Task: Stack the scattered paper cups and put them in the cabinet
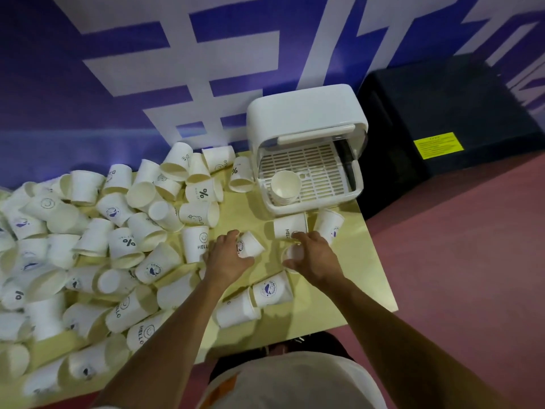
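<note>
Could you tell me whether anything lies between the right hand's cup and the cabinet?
Yes: a HELLO cup and another cup lie on the table before the open cabinet, between it and the held cup in the right hand.

cup pile (17,231): cut by left edge | lower-left cups (41,385): blurred

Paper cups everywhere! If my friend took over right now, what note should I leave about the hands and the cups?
Hands: the left hand grips a lying cup on the table. The right hand holds a second cup close beside it.
Cabinet: the cabinet stands open at the table's far right, with a short stack of cups on its rack.
Done: only that stack is inside.
Left: many loose cups lie scattered, mostly to the left, a few near the hands. Stack them and put them in.
</note>
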### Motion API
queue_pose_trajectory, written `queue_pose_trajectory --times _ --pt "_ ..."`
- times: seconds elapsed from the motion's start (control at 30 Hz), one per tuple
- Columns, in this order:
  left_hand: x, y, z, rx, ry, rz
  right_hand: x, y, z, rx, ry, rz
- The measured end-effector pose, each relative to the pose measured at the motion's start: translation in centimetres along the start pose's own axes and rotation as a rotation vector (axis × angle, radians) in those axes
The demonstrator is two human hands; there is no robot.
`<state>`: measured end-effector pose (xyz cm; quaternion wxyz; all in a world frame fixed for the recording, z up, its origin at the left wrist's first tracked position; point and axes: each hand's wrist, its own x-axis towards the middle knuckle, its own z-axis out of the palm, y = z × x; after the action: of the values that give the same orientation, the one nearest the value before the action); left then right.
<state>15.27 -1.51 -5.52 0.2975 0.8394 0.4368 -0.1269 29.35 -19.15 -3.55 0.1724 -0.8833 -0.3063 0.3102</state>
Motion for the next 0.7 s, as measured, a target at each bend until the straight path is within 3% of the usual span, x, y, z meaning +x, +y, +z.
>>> queue_pose_trajectory --times 0.17,0.4,0.7 --pt "0.1 -0.3 0.5 0.03 0.0 -0.008 -0.3 -0.9 -0.4 -0.015 0.048 0.002" --pt "-0.1 0.2 0.0 -0.066 0.042 0.003 -1.1 -1.5 -2.3 0.144 0.144 0.019" --pt "-0.4 2.7 -3.4 -0.318 0.14 0.058 -1.0 -4.3 -5.1 0.522 0.207 0.02"
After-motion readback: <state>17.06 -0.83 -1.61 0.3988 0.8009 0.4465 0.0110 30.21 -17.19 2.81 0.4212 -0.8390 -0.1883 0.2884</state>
